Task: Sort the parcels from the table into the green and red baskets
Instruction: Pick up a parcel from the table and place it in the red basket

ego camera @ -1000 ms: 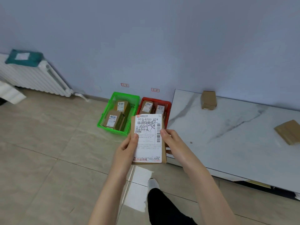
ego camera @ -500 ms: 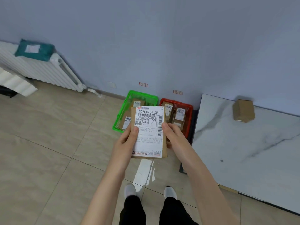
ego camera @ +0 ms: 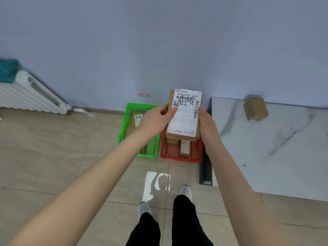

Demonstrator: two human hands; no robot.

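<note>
Both hands hold one flat cardboard parcel (ego camera: 184,114) with a white shipping label above the red basket (ego camera: 181,153). The left hand (ego camera: 154,119) pinches its left edge, thumb on the label; the right hand (ego camera: 206,121) clasps its right edge. The green basket (ego camera: 138,132), just left of the red one, holds labelled parcels. A small cardboard box (ego camera: 255,109) lies far on the marble table (ego camera: 275,148).

Tiled floor (ego camera: 53,148), lower left: green basket (ego camera: 124,125) and red basket (ego camera: 177,153) sitting side by side mid-frame. Marble table (ego camera: 266,148), right: carrying one brown parcel (ego camera: 255,109), upper right.
</note>
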